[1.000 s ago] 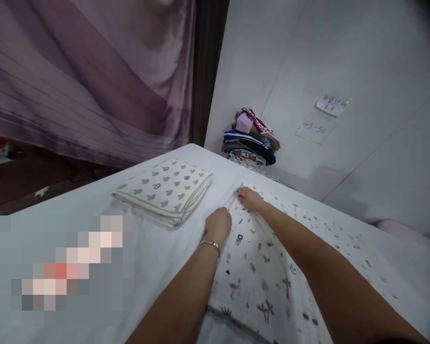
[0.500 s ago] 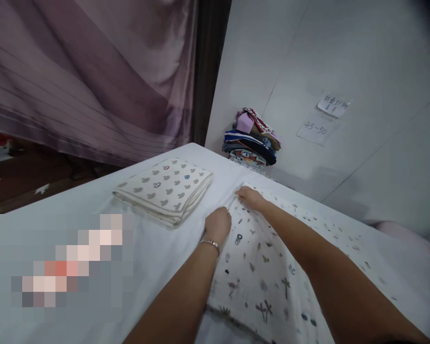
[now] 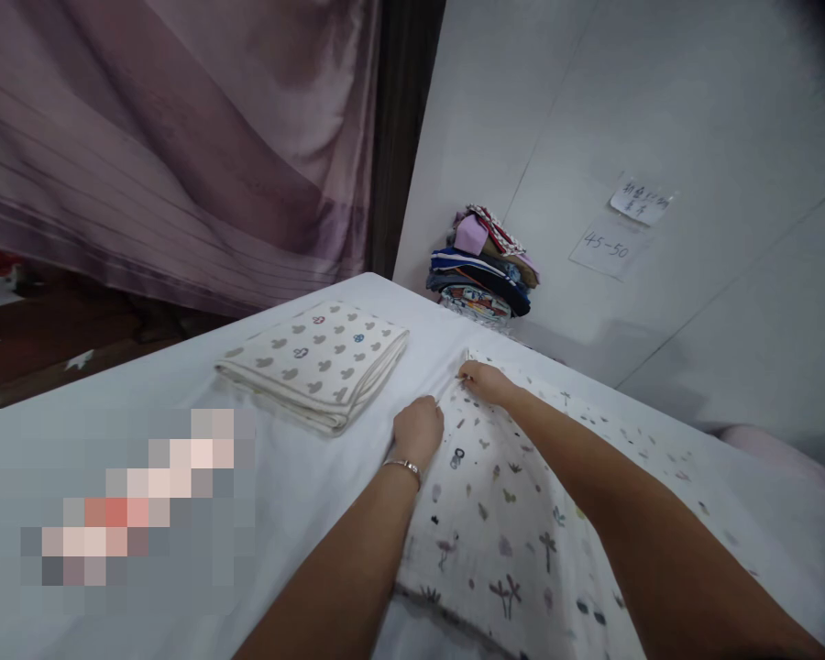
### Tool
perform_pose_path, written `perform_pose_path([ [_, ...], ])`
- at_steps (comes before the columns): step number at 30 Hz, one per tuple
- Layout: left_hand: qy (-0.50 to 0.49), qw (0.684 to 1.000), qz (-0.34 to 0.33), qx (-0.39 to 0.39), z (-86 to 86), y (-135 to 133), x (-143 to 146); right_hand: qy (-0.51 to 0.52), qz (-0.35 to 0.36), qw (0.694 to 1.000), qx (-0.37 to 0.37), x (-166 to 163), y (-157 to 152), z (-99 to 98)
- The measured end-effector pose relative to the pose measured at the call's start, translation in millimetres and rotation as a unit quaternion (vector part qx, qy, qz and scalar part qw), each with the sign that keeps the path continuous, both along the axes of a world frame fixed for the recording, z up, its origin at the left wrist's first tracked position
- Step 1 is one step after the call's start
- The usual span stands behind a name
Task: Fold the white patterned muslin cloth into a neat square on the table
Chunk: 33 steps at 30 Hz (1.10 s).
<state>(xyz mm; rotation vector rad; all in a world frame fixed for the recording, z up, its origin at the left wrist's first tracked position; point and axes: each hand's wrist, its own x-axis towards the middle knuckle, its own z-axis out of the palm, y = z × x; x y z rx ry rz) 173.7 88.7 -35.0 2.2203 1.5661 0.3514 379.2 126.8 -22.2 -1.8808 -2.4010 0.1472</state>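
A white cloth printed with small animals and plants [image 3: 509, 513] lies spread on the white table [image 3: 179, 394] in front of me. My left hand [image 3: 419, 433], with a bracelet at the wrist, is closed on the cloth's left edge. My right hand [image 3: 485, 380] pinches the cloth at its far corner, fingers pressed together. A folded cream cloth with mouse-head prints [image 3: 316, 362] lies flat to the left of both hands, apart from them.
A stack of folded colourful fabrics [image 3: 482, 266] stands at the table's far end against the white wall. Two paper notes [image 3: 619, 225] are stuck to the wall. A mauve curtain [image 3: 179, 137] hangs at the left. A blurred patch covers part of the table's left.
My right hand has drawn slightly right along the far corner. The left hand and the cloths stay where they were.
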Motion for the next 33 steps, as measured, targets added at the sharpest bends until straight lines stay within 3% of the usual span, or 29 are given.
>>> perform_pose_path([
  [10, -0.004, 1.0, 0.002, 0.006, -3.1, 1, 0, 0.008, 0.055, 0.998, -0.014, -2, -6, 11.3],
  [19, -0.011, 1.0, 0.004, 0.018, -5.5, 2, 1, -0.108, 0.009, 0.99, -0.093, -10, 14, 20.4],
  [33, -0.008, 1.0, -0.001, -0.003, -0.6, 0, 0, -0.144, 0.025, 0.984, -0.098, -19, 31, 14.3],
])
